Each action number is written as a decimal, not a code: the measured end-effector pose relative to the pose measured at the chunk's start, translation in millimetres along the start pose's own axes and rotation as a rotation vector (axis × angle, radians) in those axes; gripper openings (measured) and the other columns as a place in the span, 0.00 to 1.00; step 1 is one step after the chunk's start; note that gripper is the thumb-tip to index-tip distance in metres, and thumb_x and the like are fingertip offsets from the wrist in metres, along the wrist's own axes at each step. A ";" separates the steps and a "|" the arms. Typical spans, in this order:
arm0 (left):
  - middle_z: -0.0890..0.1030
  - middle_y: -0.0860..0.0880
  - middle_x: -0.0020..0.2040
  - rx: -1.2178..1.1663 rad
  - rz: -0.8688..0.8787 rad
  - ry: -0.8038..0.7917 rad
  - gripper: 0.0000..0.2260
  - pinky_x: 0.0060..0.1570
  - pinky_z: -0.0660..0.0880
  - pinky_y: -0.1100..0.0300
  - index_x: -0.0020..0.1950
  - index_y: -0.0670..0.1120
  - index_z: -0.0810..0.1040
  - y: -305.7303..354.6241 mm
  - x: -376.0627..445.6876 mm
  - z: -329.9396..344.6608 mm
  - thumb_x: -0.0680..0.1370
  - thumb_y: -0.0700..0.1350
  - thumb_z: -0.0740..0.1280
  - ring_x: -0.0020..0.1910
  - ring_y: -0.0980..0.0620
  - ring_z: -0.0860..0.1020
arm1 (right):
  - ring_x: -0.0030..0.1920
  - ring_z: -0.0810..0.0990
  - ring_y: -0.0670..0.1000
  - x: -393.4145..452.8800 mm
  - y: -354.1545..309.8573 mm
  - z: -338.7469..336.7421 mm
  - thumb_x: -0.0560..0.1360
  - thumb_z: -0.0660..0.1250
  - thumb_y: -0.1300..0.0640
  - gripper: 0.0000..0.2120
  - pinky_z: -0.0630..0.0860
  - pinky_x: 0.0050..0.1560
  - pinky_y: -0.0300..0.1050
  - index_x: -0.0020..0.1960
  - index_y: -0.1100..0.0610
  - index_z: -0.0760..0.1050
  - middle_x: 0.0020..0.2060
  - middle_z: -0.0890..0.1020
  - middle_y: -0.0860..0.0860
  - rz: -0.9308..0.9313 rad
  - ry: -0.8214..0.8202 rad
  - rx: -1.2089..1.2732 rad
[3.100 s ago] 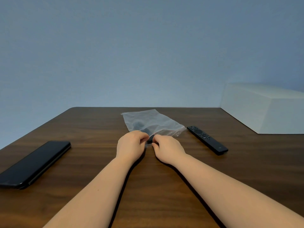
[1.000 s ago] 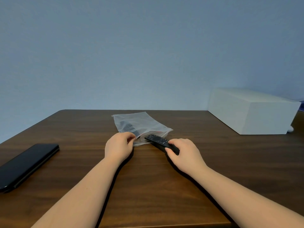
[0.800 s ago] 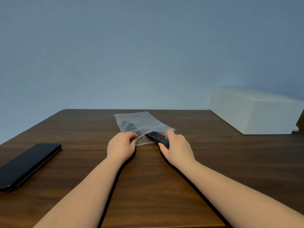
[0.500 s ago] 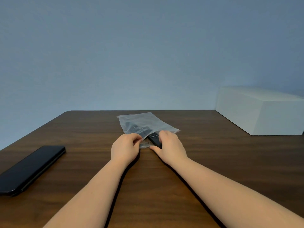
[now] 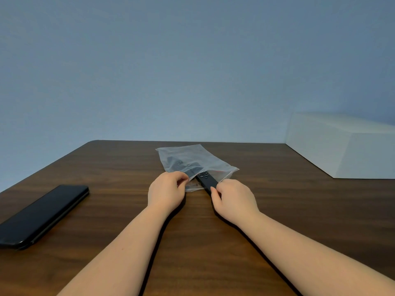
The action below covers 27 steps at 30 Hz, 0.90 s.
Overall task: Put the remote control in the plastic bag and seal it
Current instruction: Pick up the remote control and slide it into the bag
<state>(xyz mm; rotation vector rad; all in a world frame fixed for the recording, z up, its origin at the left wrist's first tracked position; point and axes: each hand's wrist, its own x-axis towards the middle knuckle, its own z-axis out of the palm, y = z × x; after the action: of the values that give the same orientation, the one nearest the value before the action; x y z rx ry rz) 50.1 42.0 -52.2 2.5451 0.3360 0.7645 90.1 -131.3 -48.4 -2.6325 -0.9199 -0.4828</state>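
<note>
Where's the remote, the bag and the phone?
remote (image 5: 207, 180), head view, bare part outside the bag
bag (image 5: 188, 155), head view, clear top
phone (image 5: 42, 212), head view, dark face

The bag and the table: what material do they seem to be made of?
Plastic bag: thin clear plastic film, slightly glossy; the dark remote control shows through it and it wrinkles. Table: dark wood or wood-look laminate, with visible grain lines and a soft sheen; the picture cannot settle which.
</note>
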 end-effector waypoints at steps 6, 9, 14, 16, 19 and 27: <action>0.83 0.52 0.47 0.020 0.007 0.001 0.07 0.44 0.77 0.53 0.50 0.54 0.80 0.2 -0.9 -0.6 0.76 0.46 0.63 0.50 0.50 0.77 | 0.47 0.76 0.53 10.8 2.1 8.3 0.78 0.56 0.56 0.14 0.77 0.46 0.49 0.45 0.57 0.79 0.43 0.80 0.52 -0.037 -0.010 -0.009; 0.83 0.51 0.47 0.025 0.005 0.002 0.07 0.44 0.78 0.52 0.50 0.54 0.80 0.1 -1.1 -0.6 0.76 0.46 0.64 0.50 0.49 0.77 | 0.49 0.75 0.54 18.8 -0.7 10.9 0.76 0.56 0.58 0.11 0.75 0.47 0.49 0.43 0.58 0.77 0.44 0.80 0.53 -0.060 -0.021 -0.018; 0.83 0.50 0.48 0.023 0.018 -0.004 0.07 0.46 0.78 0.51 0.50 0.54 0.80 1.3 -0.7 -1.0 0.76 0.46 0.64 0.50 0.48 0.77 | 0.53 0.74 0.54 33.3 -3.3 20.0 0.75 0.55 0.59 0.12 0.74 0.50 0.50 0.49 0.56 0.78 0.49 0.81 0.53 -0.056 -0.073 0.001; 0.83 0.49 0.48 0.021 0.020 -0.004 0.07 0.46 0.77 0.51 0.50 0.53 0.81 1.8 -0.9 -1.0 0.76 0.45 0.64 0.51 0.48 0.77 | 0.52 0.74 0.55 38.9 -3.8 25.3 0.75 0.54 0.58 0.13 0.72 0.47 0.49 0.49 0.55 0.77 0.49 0.81 0.52 -0.043 -0.090 0.003; 0.83 0.49 0.48 0.026 0.025 -0.003 0.07 0.46 0.77 0.51 0.50 0.53 0.81 1.3 -1.5 -1.1 0.76 0.45 0.64 0.51 0.48 0.77 | 0.52 0.74 0.56 45.1 -4.6 30.8 0.75 0.53 0.58 0.13 0.71 0.46 0.50 0.50 0.54 0.75 0.51 0.80 0.52 -0.034 -0.124 0.017; 0.82 0.53 0.48 0.020 -0.007 -0.011 0.06 0.42 0.73 0.56 0.48 0.54 0.81 1.8 -1.9 -0.9 0.75 0.49 0.65 0.57 0.52 0.71 | 0.51 0.76 0.55 39.2 3.1 16.3 0.75 0.54 0.59 0.15 0.76 0.50 0.52 0.51 0.55 0.79 0.49 0.81 0.53 -0.007 -0.024 0.027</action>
<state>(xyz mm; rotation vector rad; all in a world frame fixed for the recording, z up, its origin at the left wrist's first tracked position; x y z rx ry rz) 48.2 40.2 -51.5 2.5642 0.3506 0.7472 124.4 -106.2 -47.5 -2.6169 -0.9367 -0.4375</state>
